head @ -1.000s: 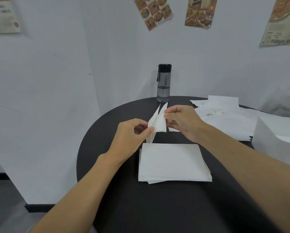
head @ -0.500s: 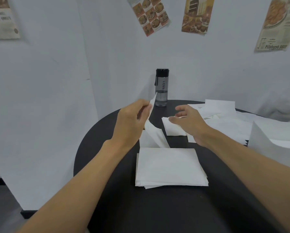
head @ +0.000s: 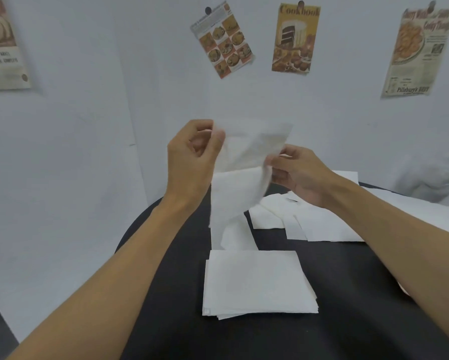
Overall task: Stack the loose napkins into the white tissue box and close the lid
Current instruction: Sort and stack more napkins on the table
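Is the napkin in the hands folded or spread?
Mostly spread: the napkin hangs open between left hand and right hand, above the table.

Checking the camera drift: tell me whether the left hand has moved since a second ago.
Yes. The left hand has risen away from the neat napkin stack, lifting a napkin.

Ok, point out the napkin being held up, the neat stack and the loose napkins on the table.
held napkin [head: 240, 183], head view, hanging middle.
neat stack [head: 257, 280], head view, middle of top sheet.
loose napkins [head: 322, 224], head view, flat sheet under the right forearm.
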